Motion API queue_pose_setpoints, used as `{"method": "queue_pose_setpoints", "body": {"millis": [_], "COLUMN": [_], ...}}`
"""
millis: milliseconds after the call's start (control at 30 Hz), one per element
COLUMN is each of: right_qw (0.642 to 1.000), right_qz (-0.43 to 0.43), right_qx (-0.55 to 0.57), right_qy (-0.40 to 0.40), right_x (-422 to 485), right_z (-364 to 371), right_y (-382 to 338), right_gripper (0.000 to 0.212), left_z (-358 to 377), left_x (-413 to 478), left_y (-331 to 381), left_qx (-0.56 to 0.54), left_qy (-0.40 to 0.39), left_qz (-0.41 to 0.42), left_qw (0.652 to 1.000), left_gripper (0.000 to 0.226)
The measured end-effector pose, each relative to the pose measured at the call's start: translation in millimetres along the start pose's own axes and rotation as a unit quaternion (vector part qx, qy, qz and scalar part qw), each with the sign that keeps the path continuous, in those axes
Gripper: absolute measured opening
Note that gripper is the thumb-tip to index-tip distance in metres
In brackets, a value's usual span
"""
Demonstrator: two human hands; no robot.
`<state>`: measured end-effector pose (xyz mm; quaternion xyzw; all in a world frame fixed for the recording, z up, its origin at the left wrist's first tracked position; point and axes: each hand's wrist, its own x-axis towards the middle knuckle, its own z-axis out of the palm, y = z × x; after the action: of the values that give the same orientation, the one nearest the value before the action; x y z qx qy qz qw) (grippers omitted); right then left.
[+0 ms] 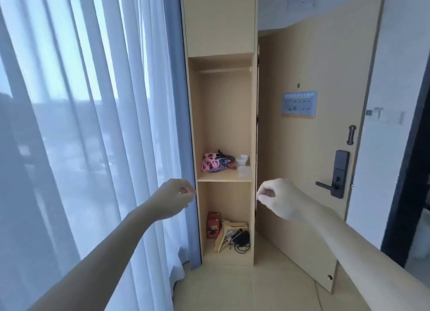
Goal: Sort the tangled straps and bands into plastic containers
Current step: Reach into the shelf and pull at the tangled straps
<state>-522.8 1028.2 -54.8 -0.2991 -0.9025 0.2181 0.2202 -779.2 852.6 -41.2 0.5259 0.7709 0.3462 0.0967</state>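
Observation:
A tangled heap of pink, purple and dark straps and bands [215, 163] lies on the middle shelf of a tall narrow wooden cabinet [224, 177]. To its right on the same shelf stand a few small clear plastic containers [243, 164]. My left hand [174, 199] is stretched out in front of the cabinet's left edge, fingers curled, holding nothing. My right hand [277, 198] is held out at the cabinet's right edge, fingers curled the same way, also with nothing in it. Both hands hang in the air below the shelf level, well short of the straps.
The bottom compartment holds a red box [213, 224], wooden hangers [229, 235] and a black cable [242, 239]. Sheer white curtains [93, 136] hang on the left. An open door [314, 147] with a dark handle and lock stands on the right. Light tiled floor lies below.

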Motion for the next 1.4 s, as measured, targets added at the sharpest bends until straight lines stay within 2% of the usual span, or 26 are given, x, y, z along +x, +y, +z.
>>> {"method": "queue_pose_setpoints", "body": {"millis": [67, 233, 467, 700, 833, 1033, 1233, 1400], "right_qw": [1.000, 0.999, 0.999, 0.999, 0.997, 0.993, 0.994, 0.995], "right_qz": [-0.007, -0.008, 0.022, 0.028, 0.062, 0.114, 0.095, 0.084], "right_qx": [-0.009, -0.009, -0.016, 0.024, 0.022, 0.031, 0.037, 0.046], "right_qy": [-0.028, -0.037, -0.019, -0.004, -0.048, -0.009, -0.030, -0.035], "right_x": [38, 130, 270, 406, 442, 502, 597, 677], "right_z": [22, 47, 76, 116, 150, 151, 161, 156], "right_y": [9, 37, 75, 79, 116, 179, 235, 290], "right_gripper": [0.021, 0.019, 0.019, 0.020, 0.019, 0.021, 0.022, 0.021], "left_z": [7, 12, 19, 12, 47, 69, 107, 131], "left_x": [32, 120, 268, 408, 457, 540, 644, 730], "left_y": [-18, -63, -124, -180, -207, -239, -257, -265], "left_qx": [0.003, -0.010, -0.021, -0.036, -0.029, -0.027, -0.001, 0.006], "left_qy": [-0.003, -0.004, -0.017, -0.025, -0.091, -0.100, -0.134, -0.116], "left_qz": [-0.002, -0.010, 0.022, 0.041, 0.038, 0.029, 0.022, 0.006], "left_qw": [1.000, 1.000, 0.999, 0.998, 0.995, 0.994, 0.991, 0.993], "left_gripper": [0.020, 0.020, 0.018, 0.020, 0.020, 0.023, 0.022, 0.023]}}
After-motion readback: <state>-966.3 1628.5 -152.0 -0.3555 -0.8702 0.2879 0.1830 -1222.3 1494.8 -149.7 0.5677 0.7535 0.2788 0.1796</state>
